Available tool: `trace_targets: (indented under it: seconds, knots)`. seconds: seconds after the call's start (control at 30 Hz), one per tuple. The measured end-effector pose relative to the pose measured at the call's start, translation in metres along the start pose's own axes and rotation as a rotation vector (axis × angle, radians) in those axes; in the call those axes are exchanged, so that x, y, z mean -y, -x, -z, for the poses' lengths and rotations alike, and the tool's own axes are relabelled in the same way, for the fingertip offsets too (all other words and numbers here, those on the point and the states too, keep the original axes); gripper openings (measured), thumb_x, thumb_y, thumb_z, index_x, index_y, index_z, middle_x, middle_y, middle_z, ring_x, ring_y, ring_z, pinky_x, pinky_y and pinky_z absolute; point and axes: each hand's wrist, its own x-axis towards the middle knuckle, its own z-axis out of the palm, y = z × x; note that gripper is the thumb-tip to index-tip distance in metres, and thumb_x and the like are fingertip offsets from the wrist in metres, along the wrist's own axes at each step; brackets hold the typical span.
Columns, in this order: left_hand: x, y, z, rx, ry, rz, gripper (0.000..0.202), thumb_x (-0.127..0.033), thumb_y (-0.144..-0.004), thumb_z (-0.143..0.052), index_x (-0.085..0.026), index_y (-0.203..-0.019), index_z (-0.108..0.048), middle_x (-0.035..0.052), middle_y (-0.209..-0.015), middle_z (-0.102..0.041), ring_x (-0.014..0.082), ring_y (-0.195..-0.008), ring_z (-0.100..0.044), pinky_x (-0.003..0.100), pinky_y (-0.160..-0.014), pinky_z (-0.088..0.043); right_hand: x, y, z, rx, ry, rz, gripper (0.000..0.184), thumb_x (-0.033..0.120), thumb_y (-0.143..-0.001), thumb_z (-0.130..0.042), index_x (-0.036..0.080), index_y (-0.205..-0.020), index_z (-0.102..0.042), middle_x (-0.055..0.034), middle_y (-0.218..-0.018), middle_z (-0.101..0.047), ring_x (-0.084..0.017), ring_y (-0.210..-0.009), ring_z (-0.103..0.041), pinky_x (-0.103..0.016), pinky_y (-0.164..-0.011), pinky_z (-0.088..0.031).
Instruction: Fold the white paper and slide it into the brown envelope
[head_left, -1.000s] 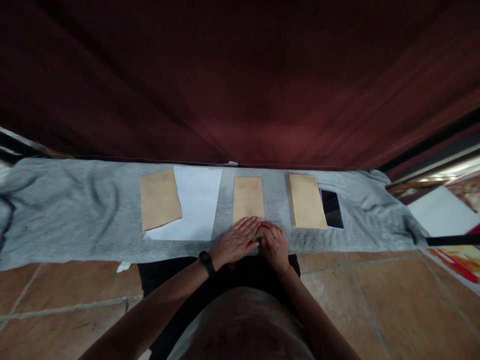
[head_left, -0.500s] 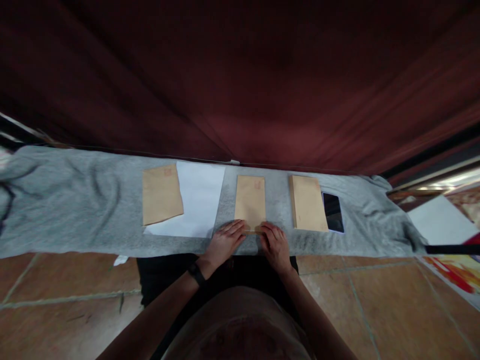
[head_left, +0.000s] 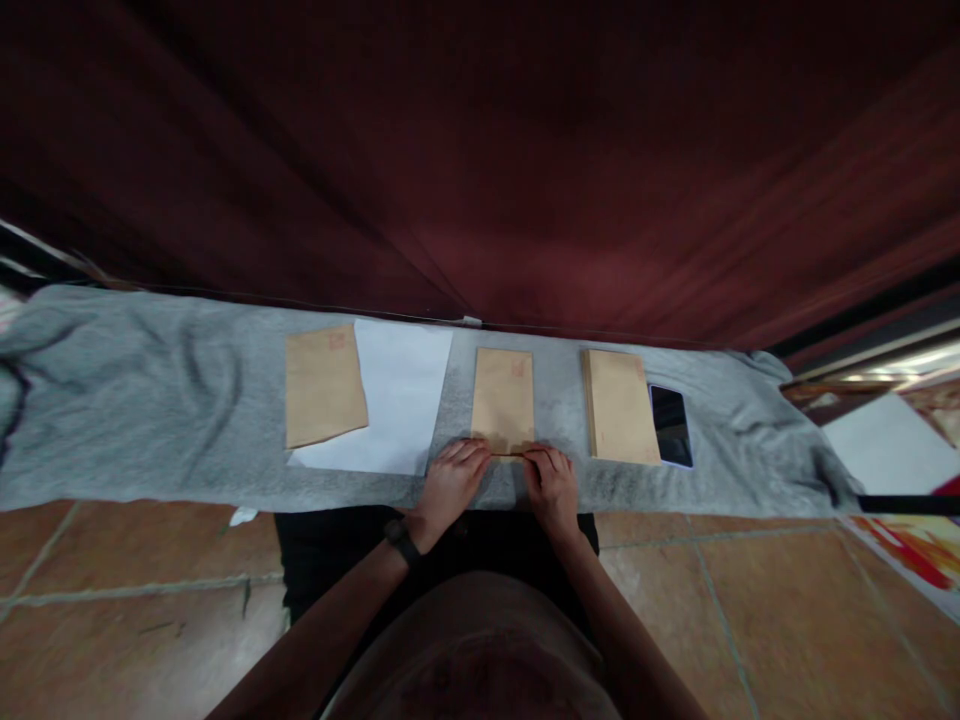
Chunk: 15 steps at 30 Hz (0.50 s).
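Observation:
A brown paper envelope (head_left: 502, 400) with a small red print at its upper right lies flat before me on the grey cloth. My left hand (head_left: 456, 478) pinches the left end of its near edge, fingers closed on the paper. At the right end of that same edge, my right hand (head_left: 551, 482) grips with thumb and fingers together. Between the two hands the near edge looks folded into a narrow strip. My fingertips hide both near corners.
Left, brown envelopes (head_left: 324, 388) overlap white paper (head_left: 405, 395). Right, an envelope stack (head_left: 621, 408) touches or nearly touches a dark-screened phone (head_left: 671, 425). Grey cloth (head_left: 187, 400) covers the narrow surface, with a dark red curtain (head_left: 480, 180) behind. Another white sheet (head_left: 892, 440) is far right.
Both hands have closed tighter on the envelope's near edge, and the strip there looks narrower. The envelope otherwise stays in place; the view has shifted slightly.

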Motion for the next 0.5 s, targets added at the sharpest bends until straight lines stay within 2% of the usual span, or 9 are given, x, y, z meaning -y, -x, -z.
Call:
trace_targets:
  seconds: [0.3,0.5]
  knots:
    - [-0.0035,-0.0014,-0.0051,-0.066,0.003,0.036,0.016,-0.019,-0.099,-0.053,-0.02,-0.105,-0.067,0.0072,-0.11,-0.073,0.0241,-0.102,-0.068,0.042,-0.093,-0.056,0.0034,-0.0027,0.001,0.023,-0.005,-0.052,0.014,0.023,-0.1,-0.053,0.021,-0.103,-0.066,-0.0061,-0.109,-0.07,-0.022,-0.102,-0.061,-0.036,-0.09,-0.041]
    - [-0.005,-0.0034,-0.0057,-0.084,-0.023,0.057,0.01,-0.017,-0.097,-0.056,-0.02,-0.097,-0.065,0.0077,-0.107,-0.071,0.0247,-0.1,-0.066,0.043,-0.091,-0.055,0.0092,-0.0086,-0.0033,0.06,0.036,-0.129,0.014,0.026,-0.099,-0.054,0.022,-0.101,-0.067,-0.0079,-0.109,-0.069,-0.025,-0.102,-0.061,-0.041,-0.091,-0.043]
